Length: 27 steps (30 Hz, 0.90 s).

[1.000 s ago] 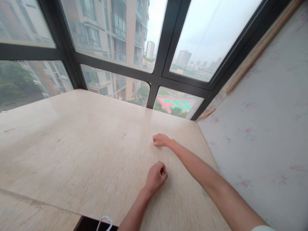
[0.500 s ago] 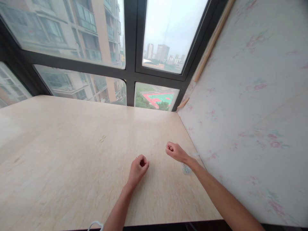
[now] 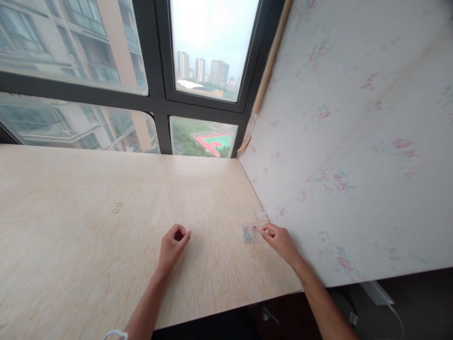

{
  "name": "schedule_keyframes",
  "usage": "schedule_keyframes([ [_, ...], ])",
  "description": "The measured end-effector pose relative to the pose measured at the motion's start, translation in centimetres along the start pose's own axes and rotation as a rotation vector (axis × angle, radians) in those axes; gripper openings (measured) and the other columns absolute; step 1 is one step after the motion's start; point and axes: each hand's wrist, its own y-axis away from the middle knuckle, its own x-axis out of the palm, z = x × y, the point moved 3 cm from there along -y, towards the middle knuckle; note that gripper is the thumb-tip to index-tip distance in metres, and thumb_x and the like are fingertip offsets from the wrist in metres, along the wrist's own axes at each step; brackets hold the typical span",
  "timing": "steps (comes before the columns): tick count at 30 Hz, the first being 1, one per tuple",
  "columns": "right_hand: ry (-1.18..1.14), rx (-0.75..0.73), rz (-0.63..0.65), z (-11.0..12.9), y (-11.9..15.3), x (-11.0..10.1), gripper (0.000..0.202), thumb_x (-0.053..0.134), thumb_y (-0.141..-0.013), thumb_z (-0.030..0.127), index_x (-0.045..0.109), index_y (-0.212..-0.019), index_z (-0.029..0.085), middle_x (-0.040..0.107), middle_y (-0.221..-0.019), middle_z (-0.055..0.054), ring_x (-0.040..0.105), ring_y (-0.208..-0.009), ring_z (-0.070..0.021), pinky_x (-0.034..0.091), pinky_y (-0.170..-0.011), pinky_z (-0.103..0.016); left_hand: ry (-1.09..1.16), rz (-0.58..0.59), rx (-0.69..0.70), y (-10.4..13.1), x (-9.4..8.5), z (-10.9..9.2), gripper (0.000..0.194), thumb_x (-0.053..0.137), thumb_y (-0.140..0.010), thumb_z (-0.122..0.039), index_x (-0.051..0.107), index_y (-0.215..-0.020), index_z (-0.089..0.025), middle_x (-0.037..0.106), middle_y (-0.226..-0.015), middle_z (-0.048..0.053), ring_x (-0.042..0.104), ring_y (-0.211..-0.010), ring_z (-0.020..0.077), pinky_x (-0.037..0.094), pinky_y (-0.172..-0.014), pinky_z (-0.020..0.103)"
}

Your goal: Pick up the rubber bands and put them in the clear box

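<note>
Close to the wall, a small clear compartment box (image 3: 249, 234) holds coloured bits that look like little loops, some green and some pink. My right hand (image 3: 278, 238) is at its right edge, thumb and forefinger pinched together. What lies between those fingertips is too small to make out. My left hand (image 3: 173, 245) rests over the marble-patterned surface (image 3: 212, 278), left of the box, its fingers curled and the thumb meeting them. Whatever it may hold is hidden. Two thin yellowish rings (image 3: 117, 208) lie apart from both hands, farther left.
A dark-framed window (image 3: 159, 108) borders the far side of the surface. The floral-papered wall (image 3: 336, 141) rises along the right. Below the near edge, a white device with a cable (image 3: 378, 293) shows at the lower right.
My right hand has come nearer and lower, from above the surface to the box, which it had partly covered. My left hand stays curled. The view has turned to the right.
</note>
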Motion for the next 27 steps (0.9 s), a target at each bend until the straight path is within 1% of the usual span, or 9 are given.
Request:
schedule_keyframes([
  [5, -0.017, 0.017, 0.05, -1.0, 0.2, -0.2, 0.033, 0.049, -0.086, 0.041, 0.071, -0.094, 0.019, 0.04, -0.047, 0.006, 0.038, -0.044, -0.0125, 0.024, -0.045, -0.023, -0.011, -0.014, 0.002, 0.1, 0.0, -0.2, 0.026, 0.059, -0.073, -0.041, 0.044, -0.065, -0.02, 0.047, -0.06, -0.004, 0.045, -0.054, 0.0115, 0.036, -0.051, 0.022],
  [8, -0.065, 0.021, 0.016, -1.0, 0.7, -0.9, 0.036, 0.047, -0.087, 0.045, 0.071, -0.094, 0.018, 0.039, -0.046, 0.006, 0.039, -0.043, -0.0131, 0.026, -0.045, -0.023, -0.018, -0.004, 0.003, 0.2, 0.1, -0.2, 0.027, 0.058, -0.073, -0.041, 0.044, -0.065, -0.02, 0.047, -0.06, -0.004, 0.044, -0.055, 0.0117, 0.035, -0.051, 0.022],
  [10, -0.078, 0.013, -0.008, -0.9, 1.5, -1.0, 0.037, 0.046, -0.088, 0.046, 0.07, -0.091, 0.018, 0.044, -0.048, 0.005, 0.041, -0.044, -0.0138, 0.028, -0.045, -0.024, -0.021, 0.01, 0.009, 0.3, 0.1, -0.4, 0.027, 0.058, -0.073, -0.041, 0.043, -0.065, -0.02, 0.046, -0.06, -0.003, 0.044, -0.055, 0.0117, 0.035, -0.052, 0.022],
  [13, -0.097, -0.011, -0.03, -1.0, 3.4, 0.0, 0.039, 0.046, -0.089, 0.047, 0.071, -0.089, 0.018, 0.053, -0.053, 0.002, 0.048, -0.048, -0.0155, 0.035, -0.048, -0.025, -0.007, 0.05, 0.009, 0.3, 0.0, -0.6, 0.027, 0.058, -0.073, -0.04, 0.043, -0.064, -0.02, 0.046, -0.061, -0.004, 0.044, -0.056, 0.0113, 0.035, -0.052, 0.022],
  [16, -0.124, -0.02, -0.005, -1.8, 5.8, 2.2, 0.039, 0.046, -0.088, 0.049, 0.071, -0.093, 0.019, 0.054, -0.051, 0.002, 0.051, -0.048, -0.017, 0.041, -0.048, -0.025, 0.031, 0.108, -0.023, -0.3, -0.8, -0.4, 0.028, 0.06, -0.072, -0.041, 0.044, -0.065, -0.019, 0.045, -0.061, -0.004, 0.043, -0.055, 0.0101, 0.035, -0.052, 0.021],
  [18, -0.137, 0.0, -0.029, -2.4, 7.1, 3.4, 0.04, 0.047, -0.087, 0.051, 0.071, -0.094, 0.02, 0.057, -0.053, 0.001, 0.055, -0.049, -0.018, 0.045, -0.048, -0.025, 0.022, 0.099, -0.046, -1.1, -2.1, 0.2, 0.027, 0.061, -0.071, -0.041, 0.044, -0.066, -0.02, 0.045, -0.06, -0.005, 0.042, -0.053, 0.0095, 0.034, -0.051, 0.02],
  [21, -0.143, 0.022, -0.129, -3.2, 7.9, 4.2, 0.04, 0.05, -0.084, 0.054, 0.072, -0.09, 0.022, 0.068, -0.066, -0.003, 0.063, -0.057, -0.0196, 0.052, -0.058, -0.025, -0.116, -0.03, -0.022, -2.9, -5.6, 1.2, 0.022, 0.058, -0.072, -0.039, 0.047, -0.068, -0.02, 0.048, -0.061, -0.004, 0.047, -0.055, 0.011, 0.038, -0.053, 0.022],
  [24, -0.143, 0.043, -0.13, -3.9, 7.6, 4.4, 0.04, 0.052, -0.08, 0.057, 0.073, -0.089, 0.025, 0.071, -0.069, -0.004, 0.065, -0.058, -0.02, 0.053, -0.055, -0.024, -0.414, -0.187, -0.058, -4.8, -10.2, 2.5, 0.017, 0.051, -0.076, -0.034, 0.054, -0.08, -0.018, 0.059, -0.072, 0.0, 0.056, -0.063, 0.0137, 0.045, -0.061, 0.024],
  [27, -0.154, 0.056, -0.058, -4.9, 6.8, 4.7, 0.04, 0.054, -0.077, 0.059, 0.074, -0.088, 0.027, 0.067, -0.059, -0.002, 0.064, -0.051, -0.0193, 0.052, -0.049, -0.023, -0.74, -0.236, -0.198, -6.5, -14.6, 3.9, 0.03, 0.047, -0.08, -0.028, 0.056, -0.105, -0.013, 0.065, -0.092, 0.007, 0.063, -0.078, 0.0173, 0.048, -0.072, 0.027],
])
